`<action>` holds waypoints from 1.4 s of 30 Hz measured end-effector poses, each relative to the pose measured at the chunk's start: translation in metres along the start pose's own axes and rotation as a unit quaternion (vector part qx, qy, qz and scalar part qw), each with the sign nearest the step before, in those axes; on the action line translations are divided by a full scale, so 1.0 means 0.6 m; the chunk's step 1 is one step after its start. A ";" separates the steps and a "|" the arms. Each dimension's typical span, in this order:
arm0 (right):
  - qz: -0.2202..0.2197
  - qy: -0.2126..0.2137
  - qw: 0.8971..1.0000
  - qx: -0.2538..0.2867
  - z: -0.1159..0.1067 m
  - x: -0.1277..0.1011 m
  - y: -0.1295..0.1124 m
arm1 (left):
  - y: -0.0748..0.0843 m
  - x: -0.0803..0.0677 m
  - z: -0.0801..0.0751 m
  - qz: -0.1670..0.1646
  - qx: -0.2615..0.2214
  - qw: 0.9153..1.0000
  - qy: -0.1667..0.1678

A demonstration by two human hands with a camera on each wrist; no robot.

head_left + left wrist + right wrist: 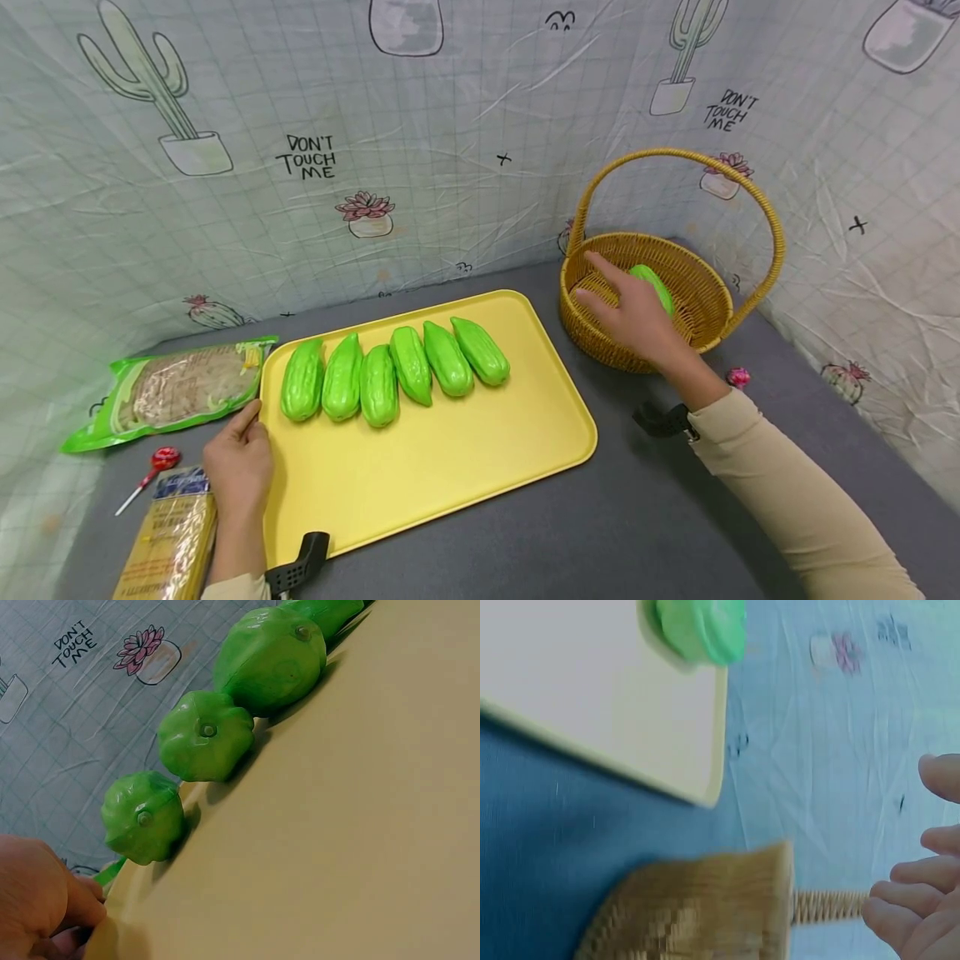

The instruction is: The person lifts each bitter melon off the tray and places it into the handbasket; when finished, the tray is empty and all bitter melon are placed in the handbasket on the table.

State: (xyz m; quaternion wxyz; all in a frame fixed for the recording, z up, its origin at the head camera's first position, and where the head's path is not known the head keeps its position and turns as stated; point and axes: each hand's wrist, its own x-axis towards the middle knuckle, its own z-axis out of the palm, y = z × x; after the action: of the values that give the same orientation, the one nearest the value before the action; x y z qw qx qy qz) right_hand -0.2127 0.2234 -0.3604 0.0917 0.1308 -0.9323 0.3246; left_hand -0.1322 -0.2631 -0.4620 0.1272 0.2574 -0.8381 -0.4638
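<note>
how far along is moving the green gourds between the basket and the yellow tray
Which way they are moving cannot be told from this one moment. Six green gourds lie in a row on the yellow tray. One more gourd lies in the wicker basket, and the right hand is over it with fingers spread, not clearly gripping. The left hand rests at the tray's left edge. So six are on the tray and one in the basket.

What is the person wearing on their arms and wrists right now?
Both arms wear beige long sleeves: the right sleeve is in full view, the left sleeve only at the frame's bottom edge. A black camera mount sits at the right wrist and another black mount at the left. Both hands are bare.
</note>
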 end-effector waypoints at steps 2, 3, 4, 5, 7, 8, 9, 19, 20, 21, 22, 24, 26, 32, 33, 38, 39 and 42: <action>-0.011 -0.010 1.000 0.012 0.012 0.002 -0.010 | 0.000 0.000 0.000 0.000 0.000 1.000 0.000; -0.017 -0.016 1.000 0.019 0.019 0.003 -0.015 | 0.000 0.001 0.000 0.000 0.000 1.000 0.000; -0.021 -0.022 0.999 0.024 0.025 0.003 -0.020 | -0.001 0.001 0.000 -0.001 -0.001 1.000 0.000; -0.027 -0.029 0.999 0.025 0.033 0.003 -0.025 | -0.001 0.001 0.000 -0.001 -0.001 1.000 0.000; -0.036 -0.043 0.998 0.031 0.049 0.003 -0.037 | -0.002 0.002 0.000 -0.003 0.000 1.000 -0.001; -0.040 -0.052 0.997 0.034 0.058 0.003 -0.042 | -0.002 0.002 0.000 -0.003 0.002 1.000 -0.001; -0.043 -0.061 0.996 0.039 0.068 0.003 -0.047 | -0.002 0.002 0.000 -0.004 0.002 1.000 -0.001; -0.029 -0.138 0.984 0.110 0.164 0.021 -0.059 | -0.002 0.001 0.000 -0.012 0.003 1.000 -0.003; -0.027 -0.139 0.983 0.117 0.171 0.023 -0.059 | -0.002 0.001 0.000 -0.010 0.004 1.000 -0.001; -0.027 -0.138 0.982 0.125 0.178 0.026 -0.059 | -0.002 0.001 0.000 -0.008 0.005 1.000 -0.001; -0.024 -0.139 0.981 0.131 0.184 0.028 -0.059 | -0.002 0.001 0.001 -0.007 0.006 1.000 0.000; -0.020 -0.141 0.979 0.144 0.193 0.032 -0.060 | -0.003 0.002 0.001 -0.002 0.006 1.000 0.001; -0.015 -0.146 0.977 0.153 0.201 0.035 -0.061 | -0.005 0.003 0.001 0.000 0.007 1.000 0.003; -0.008 -0.154 0.976 0.152 0.218 0.038 -0.061 | -0.003 0.002 0.000 -0.001 0.006 1.000 0.006; -0.007 -0.153 0.977 0.148 0.221 0.038 -0.060 | -0.004 0.002 0.001 -0.001 0.006 1.000 0.006; 0.003 -0.152 0.979 0.135 0.230 0.038 -0.058 | -0.006 0.004 0.001 -0.001 0.005 1.000 0.008; 0.005 -0.153 0.979 0.134 0.231 0.038 -0.058 | -0.007 0.005 0.001 0.000 0.005 1.000 0.008; 0.012 -0.157 0.978 0.134 0.233 0.038 -0.058 | -0.007 0.004 0.001 0.001 0.006 1.000 0.009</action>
State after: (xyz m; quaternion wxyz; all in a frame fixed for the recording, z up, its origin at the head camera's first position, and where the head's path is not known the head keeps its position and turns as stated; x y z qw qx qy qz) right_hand -0.2356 0.1053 -0.4425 -0.0781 0.1805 -0.8846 0.4228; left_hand -0.1334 -0.2660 -0.4661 0.1336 0.2611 -0.8402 -0.4561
